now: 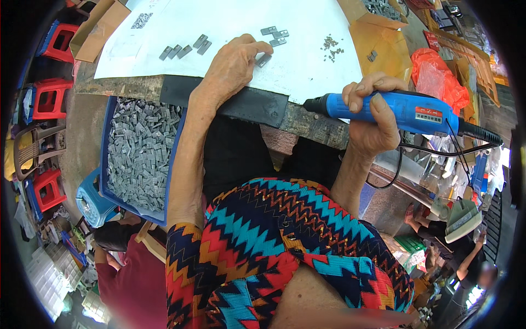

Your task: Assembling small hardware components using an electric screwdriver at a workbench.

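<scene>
My right hand (375,112) is wrapped round a blue electric screwdriver (408,113), its black tip pointing left over the table's near edge. On the white sheet (230,22), my left hand (233,64) has its fingertips closed at a small grey rectangular block (263,60). Just beyond those fingers lie a few similar grey blocks (278,41). Further left on the sheet is another group of grey blocks (183,51). A scatter of tiny brass-coloured pieces, likely screws (331,48), lies to the right.
A blue crate (104,164) full of grey blocks stands left of my lap. A black strip (255,104) covers part of the wooden table edge. Cardboard boxes (101,30) and a red plastic bag (438,77) flank the sheet. The screwdriver's black cord (479,131) trails right. Other people sit nearby.
</scene>
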`<state>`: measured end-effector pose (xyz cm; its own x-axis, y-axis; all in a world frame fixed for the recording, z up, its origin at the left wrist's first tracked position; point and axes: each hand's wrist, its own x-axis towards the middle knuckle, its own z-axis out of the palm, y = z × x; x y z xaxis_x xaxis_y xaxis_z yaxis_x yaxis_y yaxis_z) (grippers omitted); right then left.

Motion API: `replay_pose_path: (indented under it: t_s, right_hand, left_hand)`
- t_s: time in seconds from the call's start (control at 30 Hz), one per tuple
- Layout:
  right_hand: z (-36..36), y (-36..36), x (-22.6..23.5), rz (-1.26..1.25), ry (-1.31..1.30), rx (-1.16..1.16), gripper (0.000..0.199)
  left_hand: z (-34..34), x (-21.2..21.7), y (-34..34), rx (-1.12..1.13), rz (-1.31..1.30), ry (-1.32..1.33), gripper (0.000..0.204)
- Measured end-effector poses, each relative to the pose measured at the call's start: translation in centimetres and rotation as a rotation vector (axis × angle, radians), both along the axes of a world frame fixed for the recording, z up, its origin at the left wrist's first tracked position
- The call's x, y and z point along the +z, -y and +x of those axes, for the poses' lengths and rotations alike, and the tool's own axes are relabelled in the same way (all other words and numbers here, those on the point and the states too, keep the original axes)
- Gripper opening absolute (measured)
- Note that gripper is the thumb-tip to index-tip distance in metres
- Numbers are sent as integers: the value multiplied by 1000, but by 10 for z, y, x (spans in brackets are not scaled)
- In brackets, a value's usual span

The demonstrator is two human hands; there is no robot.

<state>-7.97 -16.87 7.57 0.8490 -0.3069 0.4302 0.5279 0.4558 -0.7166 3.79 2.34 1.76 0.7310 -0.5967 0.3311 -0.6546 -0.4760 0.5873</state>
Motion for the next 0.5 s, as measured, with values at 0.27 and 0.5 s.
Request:
replay_pose_path:
  t_s: [0.27, 0.5]
  right_hand:
    - [1, -3, 0, 4, -22, -5, 22]
    - [0, -1, 1, 22, -26, -7, 21]
  left_hand:
    - [0, -1, 2, -69, 19, -6, 23]
    - [0, -3, 6, -38, 4, -26, 18]
